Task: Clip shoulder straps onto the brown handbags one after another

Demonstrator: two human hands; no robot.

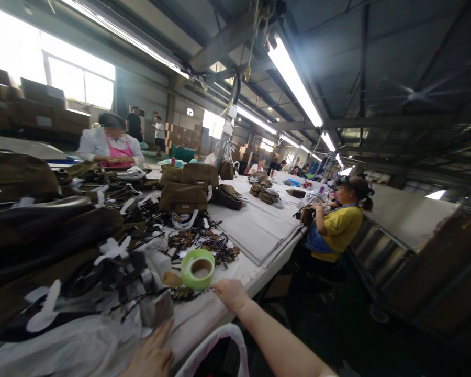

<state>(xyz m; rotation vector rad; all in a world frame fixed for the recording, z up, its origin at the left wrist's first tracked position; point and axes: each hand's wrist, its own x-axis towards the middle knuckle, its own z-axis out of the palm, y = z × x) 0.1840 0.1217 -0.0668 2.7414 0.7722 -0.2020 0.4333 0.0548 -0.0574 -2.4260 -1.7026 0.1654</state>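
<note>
At the table's front edge is my right hand (231, 294), its fingers drawn together beside a roll of green tape (198, 268). Whatever its fingertips pinch, if anything, is too small to make out. Low in the view, my left hand (154, 352) lies with fingers stretched out. Its fingertips are by a small greyish plastic packet (157, 309) and crumpled white wrapping (74, 348). Between my arms, a white-wrapped bag handle (239, 340) arches up. Dark cords with small brownish ornaments (220, 248) lie behind the tape.
Brown bags (184, 198) and dark straps crowd the left of the long white table (286, 220). Flat white sheets (251, 233) lie ahead. A person in yellow (339, 230) works at the right edge; another in a pink apron (118, 152) sits across. A cart (388, 251) stands right.
</note>
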